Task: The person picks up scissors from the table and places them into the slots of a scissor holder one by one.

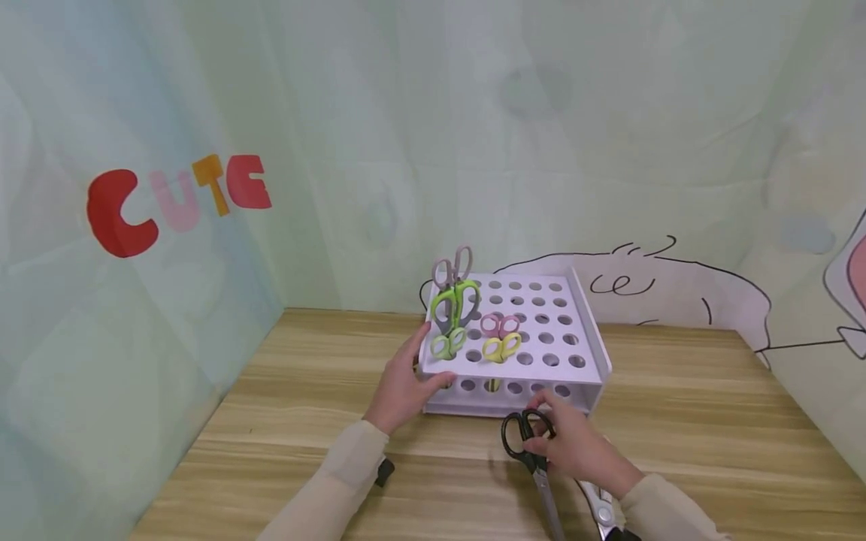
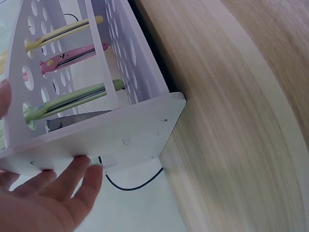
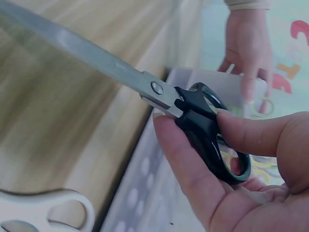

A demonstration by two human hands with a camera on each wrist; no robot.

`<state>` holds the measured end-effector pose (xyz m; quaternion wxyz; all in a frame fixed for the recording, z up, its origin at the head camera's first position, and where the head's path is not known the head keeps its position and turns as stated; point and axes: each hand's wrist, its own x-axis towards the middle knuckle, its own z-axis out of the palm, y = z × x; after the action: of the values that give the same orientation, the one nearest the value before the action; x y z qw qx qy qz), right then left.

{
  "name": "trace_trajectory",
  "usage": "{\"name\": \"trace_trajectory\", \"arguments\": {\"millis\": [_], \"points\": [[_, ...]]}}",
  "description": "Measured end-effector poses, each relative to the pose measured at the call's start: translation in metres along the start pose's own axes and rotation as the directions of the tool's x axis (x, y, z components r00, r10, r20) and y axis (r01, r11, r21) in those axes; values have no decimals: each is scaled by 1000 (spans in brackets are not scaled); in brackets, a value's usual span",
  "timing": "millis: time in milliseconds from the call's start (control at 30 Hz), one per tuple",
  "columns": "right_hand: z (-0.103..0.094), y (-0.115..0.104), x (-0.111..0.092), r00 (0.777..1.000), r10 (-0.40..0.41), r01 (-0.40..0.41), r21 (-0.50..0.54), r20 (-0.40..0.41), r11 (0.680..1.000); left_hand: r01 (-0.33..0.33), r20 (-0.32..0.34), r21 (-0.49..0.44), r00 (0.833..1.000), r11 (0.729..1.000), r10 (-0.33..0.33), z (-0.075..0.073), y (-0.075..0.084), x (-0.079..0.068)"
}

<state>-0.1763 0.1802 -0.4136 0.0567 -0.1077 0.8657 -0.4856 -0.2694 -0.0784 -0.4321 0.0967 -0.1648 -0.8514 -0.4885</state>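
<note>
A white rack [image 1: 592, 323] with rows of round holes stands on the table. My left hand [image 1: 404, 387] grips its front left corner, thumb at the front and fingers along the side panel [image 2: 140, 128]. Just in front of the rack, my right hand [image 1: 575, 445] pinches black-handled scissors [image 3: 200, 126] by the handle, blades pointing down toward the table's near side. On the rack's left part stand mauve-handled scissors [image 1: 443, 284], green-and-grey scissors [image 1: 456, 294], small light green scissors [image 1: 441, 348], pink scissors [image 1: 501, 330] and yellow scissors [image 1: 494, 352], handles up.
White-handled scissors [image 3: 41, 208] lie on the wooden table [image 1: 325, 353] near my right wrist, partly hidden by it in the head view. A printed cloth backdrop [image 1: 406, 188] hangs behind the table and along its left side.
</note>
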Motion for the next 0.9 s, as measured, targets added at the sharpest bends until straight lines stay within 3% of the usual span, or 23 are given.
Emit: {"name": "trace_trajectory", "arguments": {"millis": [233, 533, 900], "points": [[-21, -18, 2, 999, 19, -16, 65, -42, 998, -7, 4, -53, 1000, 999, 8, -1, 1, 0], [-64, -53, 7, 992, -2, -4, -49, -122, 999, 1, 11, -24, 1000, 1000, -1, -2, 1, 0], [-103, -76, 18, 974, -52, 41, -54, -221, 998, -5, 17, 1, 1000, 1000, 5, -3, 1, 1]]}}
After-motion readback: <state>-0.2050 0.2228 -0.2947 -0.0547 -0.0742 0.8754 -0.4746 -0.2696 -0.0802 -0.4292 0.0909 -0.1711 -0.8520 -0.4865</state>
